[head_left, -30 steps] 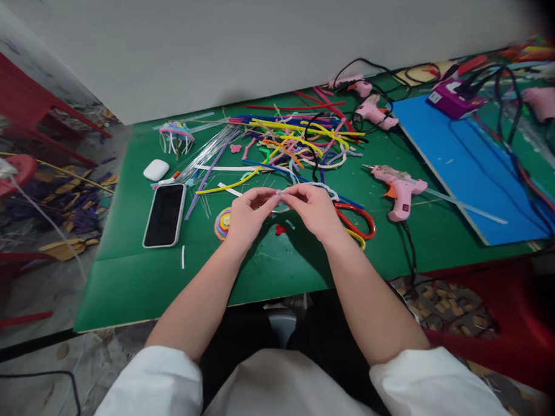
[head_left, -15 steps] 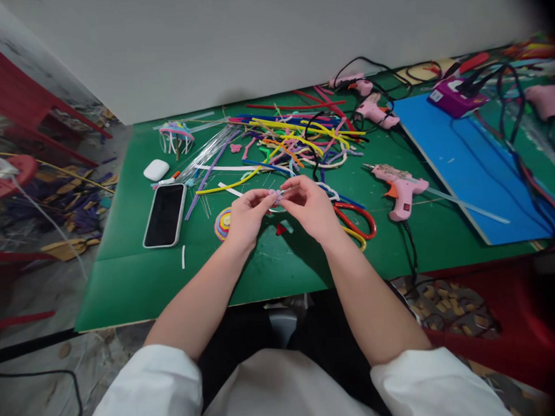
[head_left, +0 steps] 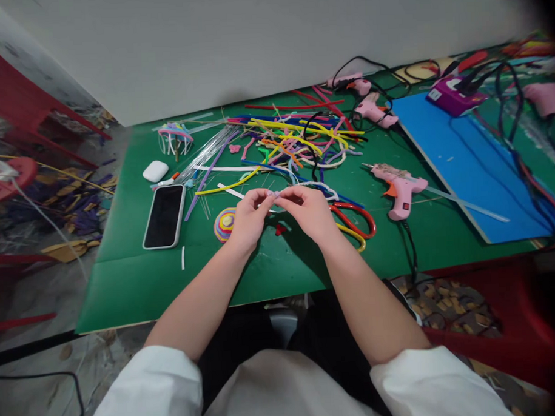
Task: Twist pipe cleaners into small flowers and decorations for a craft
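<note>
Between the fingertips of both hands is a small lilac pipe cleaner piece [head_left: 273,195], mostly covered by the fingers. My left hand [head_left: 251,216] pinches it from the left, thumb against forefinger. From the right, my right hand [head_left: 308,212] pinches it too, its fingers curled. Beside my left wrist lies a coiled disc [head_left: 224,224] in rainbow rings, partly hidden. Scissors with red and yellow handles [head_left: 357,220] rest by my right wrist. Below the hands sits a small red piece [head_left: 280,229]. Beyond them spreads a tangled heap of colourful pipe cleaners [head_left: 293,140].
On the green table [head_left: 139,292] lie a phone [head_left: 163,216] and a white case [head_left: 155,171]. A jellyfish-like craft [head_left: 175,134] stands behind. At right are a pink glue gun [head_left: 402,188], a blue board [head_left: 477,177] and a purple power block [head_left: 456,97] with black cables.
The right hand's fingers have shifted slightly down and left and curled closer around the lilac piece. Everything on the table stays put.
</note>
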The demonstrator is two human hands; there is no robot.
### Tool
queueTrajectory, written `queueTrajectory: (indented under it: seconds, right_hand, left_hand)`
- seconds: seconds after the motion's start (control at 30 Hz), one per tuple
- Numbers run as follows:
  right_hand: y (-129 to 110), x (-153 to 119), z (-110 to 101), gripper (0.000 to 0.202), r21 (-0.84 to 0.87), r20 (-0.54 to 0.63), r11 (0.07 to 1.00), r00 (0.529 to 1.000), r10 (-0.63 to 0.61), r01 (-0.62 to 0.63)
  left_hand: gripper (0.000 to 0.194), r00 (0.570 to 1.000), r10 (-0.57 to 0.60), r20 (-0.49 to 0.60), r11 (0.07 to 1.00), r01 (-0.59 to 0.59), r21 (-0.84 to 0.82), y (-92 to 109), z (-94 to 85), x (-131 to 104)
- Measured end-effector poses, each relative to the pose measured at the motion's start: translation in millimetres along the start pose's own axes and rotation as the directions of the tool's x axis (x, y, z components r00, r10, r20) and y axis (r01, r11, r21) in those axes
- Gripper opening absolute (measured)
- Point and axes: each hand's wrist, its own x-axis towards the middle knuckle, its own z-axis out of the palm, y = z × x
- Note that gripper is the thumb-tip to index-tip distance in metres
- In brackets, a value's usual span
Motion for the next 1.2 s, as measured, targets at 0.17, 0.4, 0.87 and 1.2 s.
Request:
queueTrajectory:
  seconds: [0.17, 0.4, 0.87, 1.2]
  right_hand:
    - [-1, 1, -2, 0.013, -0.063, 0.002, 0.998, 1.000, -0.016, 0.016]
    - [4, 2, -8, 0.016, -0.087, 0.029, 0.996, 0.999, -0.017, 0.019]
    - [0, -2, -8, 0.013, -0.205, 0.021, 0.973, 0.994, -0.107, 0.109]
    - [-2, -3, -15, 0.017, -0.476, -0.026, 0.791, 0.893, -0.449, 0.383]
  left_hand:
    - [0.017, 0.996, -0.056, 0.069, 0.997, 0.060, -0.055, 5, -1.9, 0]
    - [0.023, 0.997, 0.035, 0.064, 0.990, -0.043, 0.133, 11, -9.5, 2]
    - [0.021, 0.993, 0.073, 0.098, 0.976, -0.091, 0.199, 8, -6.7, 0]
    - [0.035, 0.992, 0.005, 0.128, 1.000, -0.003, -0.014, 12, -8.1, 1]
